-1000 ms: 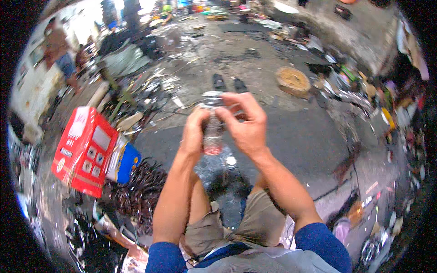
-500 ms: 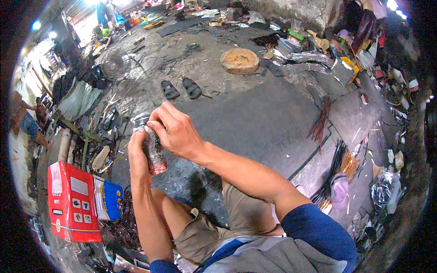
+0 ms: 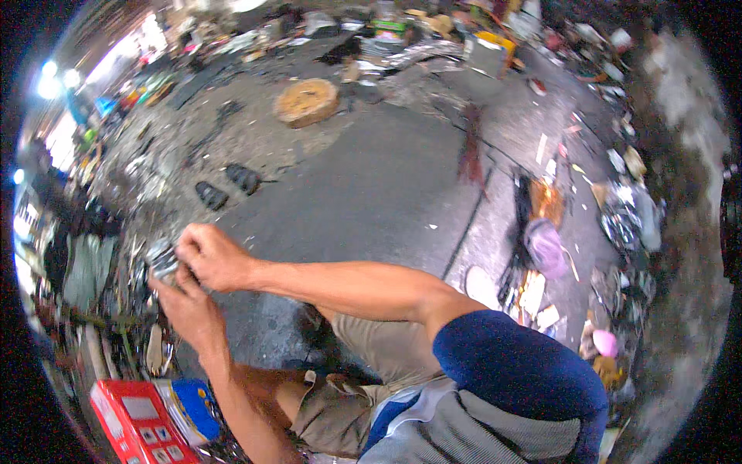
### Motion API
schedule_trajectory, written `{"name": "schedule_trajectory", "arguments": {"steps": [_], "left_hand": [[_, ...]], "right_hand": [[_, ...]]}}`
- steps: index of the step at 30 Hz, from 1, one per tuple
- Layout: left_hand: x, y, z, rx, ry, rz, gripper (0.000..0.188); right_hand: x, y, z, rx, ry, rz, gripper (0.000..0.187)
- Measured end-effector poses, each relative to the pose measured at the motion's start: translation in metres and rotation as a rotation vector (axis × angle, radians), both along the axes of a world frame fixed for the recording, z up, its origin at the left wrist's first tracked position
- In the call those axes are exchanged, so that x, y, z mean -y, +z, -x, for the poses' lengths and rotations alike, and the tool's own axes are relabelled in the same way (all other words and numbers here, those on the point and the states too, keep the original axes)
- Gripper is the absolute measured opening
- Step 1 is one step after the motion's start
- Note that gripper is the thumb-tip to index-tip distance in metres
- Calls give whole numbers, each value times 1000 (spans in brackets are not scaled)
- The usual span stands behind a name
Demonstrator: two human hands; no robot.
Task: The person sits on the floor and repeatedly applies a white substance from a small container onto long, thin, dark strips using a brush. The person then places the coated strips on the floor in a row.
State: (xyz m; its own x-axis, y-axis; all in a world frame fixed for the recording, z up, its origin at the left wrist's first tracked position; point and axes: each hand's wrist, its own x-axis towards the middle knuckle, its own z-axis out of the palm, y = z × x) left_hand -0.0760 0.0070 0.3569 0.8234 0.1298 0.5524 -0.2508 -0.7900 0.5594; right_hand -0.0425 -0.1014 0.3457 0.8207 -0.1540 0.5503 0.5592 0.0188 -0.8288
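My left hand (image 3: 192, 308) is closed around a grimy bottle-shaped thing. Only its shiny grey, clear-looking end (image 3: 162, 260) shows past the fingers; the rest is hidden behind my hands. Close against it, my right hand (image 3: 210, 258) has its fingers curled in a pinch. Blur hides what, if anything, lies between those fingertips. Both hands are raised in front of me, toward the left.
Dark matting (image 3: 363, 185) covers the floor ahead, with black sandals (image 3: 243, 179) and a round wooden block (image 3: 306, 103) beyond. A red box (image 3: 139, 417) and blue-yellow box (image 3: 193, 410) stand lower left. Bundled strips (image 3: 545, 203) and a purple cloth-like item (image 3: 546, 246) lie right.
The view has swung right, so the surroundings appear shifted leftward. The bottle-shaped thing's dark body and red end, visible before, are now hidden by my hands.
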Motion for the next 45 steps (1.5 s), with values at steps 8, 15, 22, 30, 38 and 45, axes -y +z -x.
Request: {"name": "schedule_trajectory", "arguments": {"steps": [8, 15, 22, 30, 38, 45], "left_hand": [[18, 29, 1, -560, -526, 935, 43], [64, 36, -26, -769, -935, 445, 48], [140, -24, -20, -851, -1090, 537, 45], [190, -45, 14, -780, -1007, -381, 52], [153, -71, -56, -1069, -901, 284, 52], [112, -68, -65, -1121, -691, 513, 55]], "right_hand": [[49, 16, 21, 494, -466, 495, 18], [98, -3, 74, 169, -415, 59, 17], [134, -50, 111, 138, -730, -64, 15], [166, -126, 170, -38, -984, -105, 19], [177, -254, 412, -1002, -894, 256, 34], [104, -349, 699, -2123, -1286, -269, 37]]}}
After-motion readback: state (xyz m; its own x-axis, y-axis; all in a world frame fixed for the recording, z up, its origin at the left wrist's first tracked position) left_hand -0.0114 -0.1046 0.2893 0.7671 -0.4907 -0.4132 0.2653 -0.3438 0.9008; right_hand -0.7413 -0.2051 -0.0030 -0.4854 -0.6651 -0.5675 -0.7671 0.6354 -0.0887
